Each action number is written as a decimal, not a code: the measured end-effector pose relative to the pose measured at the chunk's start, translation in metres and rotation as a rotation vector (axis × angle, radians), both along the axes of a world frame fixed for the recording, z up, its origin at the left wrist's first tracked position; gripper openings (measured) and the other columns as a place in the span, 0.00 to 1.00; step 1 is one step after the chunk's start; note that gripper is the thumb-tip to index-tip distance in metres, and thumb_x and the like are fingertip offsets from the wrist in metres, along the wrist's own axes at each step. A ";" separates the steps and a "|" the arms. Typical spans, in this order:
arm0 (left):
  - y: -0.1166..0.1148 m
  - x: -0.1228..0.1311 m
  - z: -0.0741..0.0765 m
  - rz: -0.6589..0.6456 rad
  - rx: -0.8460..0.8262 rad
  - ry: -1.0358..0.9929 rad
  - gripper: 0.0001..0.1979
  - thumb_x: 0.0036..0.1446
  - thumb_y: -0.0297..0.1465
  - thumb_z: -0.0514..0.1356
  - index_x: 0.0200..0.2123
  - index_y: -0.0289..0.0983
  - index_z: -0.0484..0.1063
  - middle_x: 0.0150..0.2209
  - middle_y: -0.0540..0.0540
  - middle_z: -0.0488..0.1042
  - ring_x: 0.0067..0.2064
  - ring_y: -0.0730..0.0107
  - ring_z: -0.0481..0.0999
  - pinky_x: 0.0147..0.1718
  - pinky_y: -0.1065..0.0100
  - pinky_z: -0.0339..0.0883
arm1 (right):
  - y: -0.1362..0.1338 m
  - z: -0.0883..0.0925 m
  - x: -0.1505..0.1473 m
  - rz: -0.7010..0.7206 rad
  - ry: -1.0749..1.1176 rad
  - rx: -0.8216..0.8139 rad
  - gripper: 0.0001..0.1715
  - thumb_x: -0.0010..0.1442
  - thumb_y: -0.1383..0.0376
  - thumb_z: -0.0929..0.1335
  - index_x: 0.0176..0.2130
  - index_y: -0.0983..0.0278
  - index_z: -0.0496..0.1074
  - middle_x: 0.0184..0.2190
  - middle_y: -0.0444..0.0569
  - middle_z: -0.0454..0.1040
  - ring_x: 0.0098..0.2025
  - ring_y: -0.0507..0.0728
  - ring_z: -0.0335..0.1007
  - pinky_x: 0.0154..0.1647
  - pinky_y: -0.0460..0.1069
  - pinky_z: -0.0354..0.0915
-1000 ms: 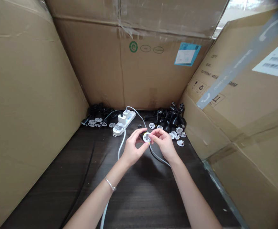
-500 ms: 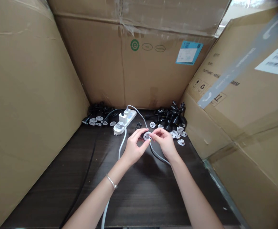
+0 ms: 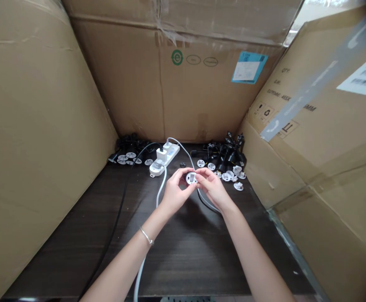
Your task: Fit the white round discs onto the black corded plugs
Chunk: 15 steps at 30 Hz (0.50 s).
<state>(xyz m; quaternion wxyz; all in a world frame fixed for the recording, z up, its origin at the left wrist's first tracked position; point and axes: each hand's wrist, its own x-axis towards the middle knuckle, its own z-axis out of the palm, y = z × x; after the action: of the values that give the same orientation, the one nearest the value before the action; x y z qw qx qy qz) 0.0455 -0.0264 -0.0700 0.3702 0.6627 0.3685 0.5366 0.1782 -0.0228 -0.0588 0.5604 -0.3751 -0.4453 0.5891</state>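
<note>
Cardboard boxes (image 3: 38, 126) wall the dark counter (image 3: 183, 256), where left hand (image 3: 175, 192) and right hand (image 3: 213, 187), forearms converging, pinch one small white disc (image 3: 191, 178) near its far edge.

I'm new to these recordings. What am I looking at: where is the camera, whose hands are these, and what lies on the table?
There is no machine here: these are one person's two bare hands, filmed by a camera worn on the head that looks forward and down, so they come in from the bottom edge. The left hand, with a bracelet on its wrist, and the right hand both pinch a small round white part over a dark wooden table. Cardboard boxes wall the table in on three sides. At the back lie a white power strip with chargers plugged in, a white cable running toward the person, and heaps of black parts with more white discs beside them.
</note>
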 end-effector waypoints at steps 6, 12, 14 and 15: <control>0.000 0.000 0.000 -0.008 -0.013 0.016 0.17 0.51 0.29 0.58 0.46 0.35 0.66 0.45 0.41 0.71 0.44 0.64 0.73 0.43 0.63 0.68 | -0.001 0.000 0.003 0.029 -0.018 0.002 0.11 0.45 0.62 0.73 0.29 0.63 0.70 0.27 0.42 0.70 0.28 0.48 0.68 0.29 0.43 0.68; 0.000 -0.001 0.001 -0.027 -0.029 -0.003 0.16 0.52 0.29 0.58 0.46 0.36 0.66 0.45 0.42 0.71 0.45 0.64 0.72 0.44 0.64 0.68 | -0.003 0.002 0.004 0.069 0.017 -0.003 0.11 0.45 0.64 0.73 0.31 0.63 0.70 0.31 0.42 0.69 0.31 0.48 0.69 0.31 0.44 0.68; 0.000 0.000 0.000 -0.041 -0.039 -0.012 0.17 0.52 0.29 0.58 0.46 0.35 0.65 0.46 0.41 0.70 0.45 0.64 0.72 0.43 0.64 0.68 | -0.003 0.003 0.003 0.061 0.032 -0.007 0.11 0.46 0.65 0.73 0.31 0.63 0.69 0.31 0.42 0.69 0.30 0.48 0.68 0.30 0.43 0.68; 0.000 0.000 0.000 -0.048 -0.044 -0.013 0.17 0.52 0.29 0.58 0.46 0.35 0.65 0.46 0.41 0.70 0.45 0.64 0.72 0.43 0.64 0.68 | -0.003 0.003 0.002 0.061 0.039 -0.006 0.10 0.46 0.64 0.72 0.31 0.63 0.69 0.30 0.42 0.68 0.29 0.47 0.68 0.28 0.42 0.67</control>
<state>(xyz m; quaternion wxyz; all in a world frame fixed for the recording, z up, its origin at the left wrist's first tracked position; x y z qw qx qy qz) 0.0452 -0.0266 -0.0700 0.4000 0.6596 0.3618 0.5235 0.1806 -0.0262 -0.0558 0.5496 -0.3518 -0.4437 0.6143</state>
